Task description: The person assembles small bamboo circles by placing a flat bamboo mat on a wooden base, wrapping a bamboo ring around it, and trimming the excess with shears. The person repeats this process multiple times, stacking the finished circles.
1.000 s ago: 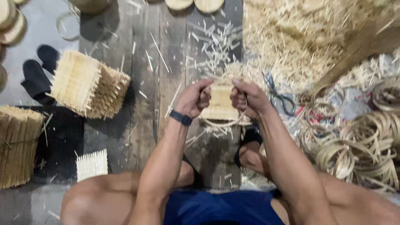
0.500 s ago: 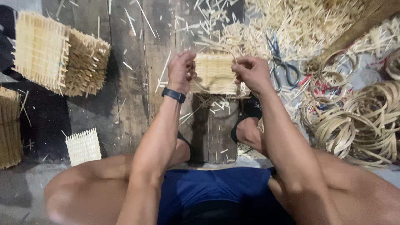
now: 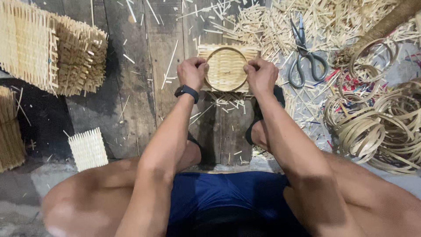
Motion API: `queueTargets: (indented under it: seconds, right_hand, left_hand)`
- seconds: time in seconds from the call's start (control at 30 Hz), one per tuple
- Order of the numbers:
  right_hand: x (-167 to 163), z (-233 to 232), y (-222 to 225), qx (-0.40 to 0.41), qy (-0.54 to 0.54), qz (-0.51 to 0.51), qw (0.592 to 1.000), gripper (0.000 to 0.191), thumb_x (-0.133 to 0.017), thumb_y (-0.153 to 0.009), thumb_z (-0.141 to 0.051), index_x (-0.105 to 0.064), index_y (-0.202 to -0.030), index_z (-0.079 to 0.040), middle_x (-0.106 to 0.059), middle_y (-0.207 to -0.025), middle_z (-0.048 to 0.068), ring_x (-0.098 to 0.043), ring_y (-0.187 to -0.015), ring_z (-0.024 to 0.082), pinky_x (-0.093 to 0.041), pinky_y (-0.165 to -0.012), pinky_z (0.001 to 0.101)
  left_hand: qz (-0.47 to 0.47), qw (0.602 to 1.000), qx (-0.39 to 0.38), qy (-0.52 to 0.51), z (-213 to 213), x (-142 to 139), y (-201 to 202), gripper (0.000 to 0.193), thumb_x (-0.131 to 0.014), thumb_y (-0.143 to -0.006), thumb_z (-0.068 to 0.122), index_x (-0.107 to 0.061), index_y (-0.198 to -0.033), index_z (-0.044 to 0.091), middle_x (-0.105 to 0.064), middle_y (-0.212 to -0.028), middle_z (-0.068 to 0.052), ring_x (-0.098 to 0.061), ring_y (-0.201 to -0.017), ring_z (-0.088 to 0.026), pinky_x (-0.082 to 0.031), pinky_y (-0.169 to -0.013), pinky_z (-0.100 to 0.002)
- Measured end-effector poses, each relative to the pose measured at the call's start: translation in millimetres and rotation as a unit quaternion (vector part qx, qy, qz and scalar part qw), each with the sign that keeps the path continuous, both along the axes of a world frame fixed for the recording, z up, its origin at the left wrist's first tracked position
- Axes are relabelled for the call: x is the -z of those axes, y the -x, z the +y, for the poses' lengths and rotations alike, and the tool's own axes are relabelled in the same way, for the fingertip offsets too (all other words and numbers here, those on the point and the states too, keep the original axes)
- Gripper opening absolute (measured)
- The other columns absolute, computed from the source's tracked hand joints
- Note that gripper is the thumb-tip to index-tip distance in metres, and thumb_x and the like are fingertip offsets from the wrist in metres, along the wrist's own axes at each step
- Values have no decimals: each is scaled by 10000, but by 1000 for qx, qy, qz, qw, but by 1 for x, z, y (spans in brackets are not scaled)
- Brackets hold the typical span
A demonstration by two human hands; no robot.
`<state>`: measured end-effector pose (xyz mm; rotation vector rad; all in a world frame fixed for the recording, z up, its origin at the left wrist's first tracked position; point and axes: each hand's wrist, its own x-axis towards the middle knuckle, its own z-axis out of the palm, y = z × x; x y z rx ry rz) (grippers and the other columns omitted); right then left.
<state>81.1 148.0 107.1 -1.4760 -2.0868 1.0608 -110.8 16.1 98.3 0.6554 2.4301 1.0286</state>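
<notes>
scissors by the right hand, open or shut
Shut. The scissors lie flat on the bamboo offcuts, blades together in one point, loops side by side.

Seen from the head view, the left hand [image 3: 192, 72] and right hand [image 3: 261, 75] grip opposite sides of a bamboo ring [image 3: 226, 69] pressed on a square woven mat [image 3: 227, 66], which lies on the plank floor [image 3: 131, 101]. Scissors [image 3: 303, 55] lie just right among cut splints [image 3: 263, 22]. Coiled bamboo hoops [image 3: 377, 127] sit at the right, and stacked woven mats [image 3: 48, 48] at the upper left.
</notes>
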Motion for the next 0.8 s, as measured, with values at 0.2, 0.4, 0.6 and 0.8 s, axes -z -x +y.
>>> queueTargets:
  seconds: [0.2,0.4,0.6,0.8]
  right_hand:
    - [8,7,2,-25,-28,-16,999,162,-837,-766,-152,-806,-885,-46,-753,-796,173,-741,-745,331,-577,-740,403]
    - [11,7,6,-1,-31,-12,999,144,-852,-753,-145,-804,-859,-60,-756,-787,157,-743,-734,317,-575,-729,404]
    - [-3,7,9,-2,0,-17,1000,124,-842,-767,-116,-796,-855,-43,-757,-769,156,-744,-716,296,-571,-724,391]
    - [-13,8,9,-5,3,2,1000,113,-854,-775,-113,-813,-858,-48,-767,-764,122,-736,-699,228,-569,-707,356]
  left_hand:
    - [-4,1000,-8,17,6,-5,5,170,-806,-743,139,-810,-902,81,-772,-820,-148,-766,-759,-262,-591,-747,-349]
    - [-11,1000,11,12,8,-3,13,181,-824,-702,138,-800,-865,61,-770,-784,-148,-764,-730,-261,-593,-718,-355]
    - [-55,998,6,1,12,2,20,175,-842,-679,120,-809,-840,61,-779,-747,-117,-772,-685,-218,-605,-688,-324]
    - [-41,998,21,-37,6,4,18,152,-850,-705,113,-817,-847,71,-789,-757,-98,-773,-692,-193,-603,-688,-307]
